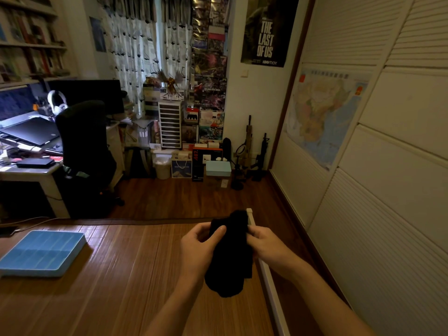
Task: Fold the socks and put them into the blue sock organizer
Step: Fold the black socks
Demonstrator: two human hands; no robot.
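Black socks (230, 275) are held above the bamboo mat (121, 275), with the grip of the left hand (198, 248) and the right hand (266, 246) closed on them. The fold seems only begun. No socks are seen in the blue sock organizer (36, 271), well apart.

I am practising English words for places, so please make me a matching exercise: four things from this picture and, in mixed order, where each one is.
Things
1. black sock
2. blue sock organizer
3. black office chair
4. map

Places
A. on the white panels at the right
B. on the wooden surface, at the left
C. held by the left hand and the right hand
D. beside the desk

Pairs: 1-C, 2-B, 3-D, 4-A
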